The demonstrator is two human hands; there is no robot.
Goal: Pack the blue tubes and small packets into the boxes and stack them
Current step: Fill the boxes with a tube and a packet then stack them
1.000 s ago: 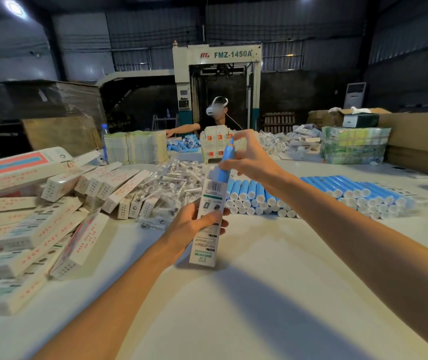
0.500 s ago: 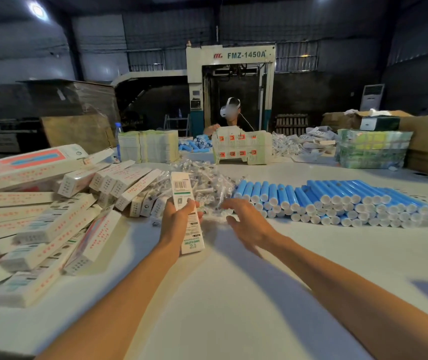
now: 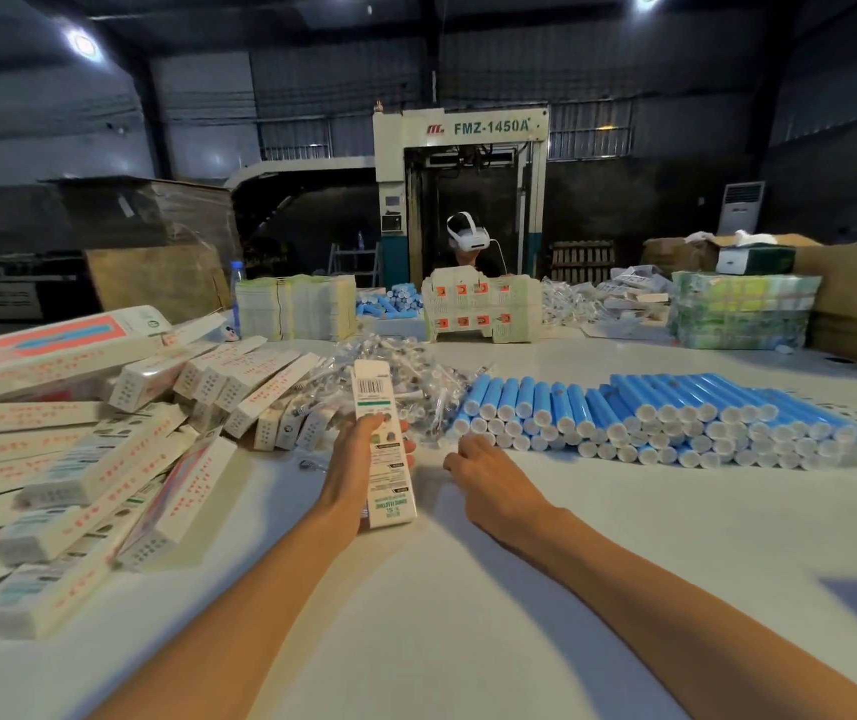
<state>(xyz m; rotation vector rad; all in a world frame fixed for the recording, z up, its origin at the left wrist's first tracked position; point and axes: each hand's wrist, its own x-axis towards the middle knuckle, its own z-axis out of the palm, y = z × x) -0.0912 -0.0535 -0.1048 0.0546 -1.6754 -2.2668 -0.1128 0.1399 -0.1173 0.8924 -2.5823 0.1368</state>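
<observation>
A white box [image 3: 384, 444] is gripped by the left hand [image 3: 356, 462] in front of the heaped packets [image 3: 416, 374]. The right hand [image 3: 489, 478] is held loosely curled and empty just beside the blue tubes [image 3: 650, 413]; more boxes [image 3: 78, 449] are piled at the left

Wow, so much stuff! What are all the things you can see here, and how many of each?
slim white cardboard box with a barcode: one, white and green, mid-table, in the left hand
blue plastic tubes with white caps: dozens, blue, stacked lying down on the right
small clear plastic packets: a heap, see-through, behind the held box
long white boxes with red print: many, white, piled on the left
white table: one, under everything
flat pale carton stacks: several, far edge
person in a white headset: one, across the table
pale machine marked FMZ-1450A: one, at the back
left hand: grips the barcode box
right hand: holds nothing, fingers loosely curled, near the tubes
</observation>
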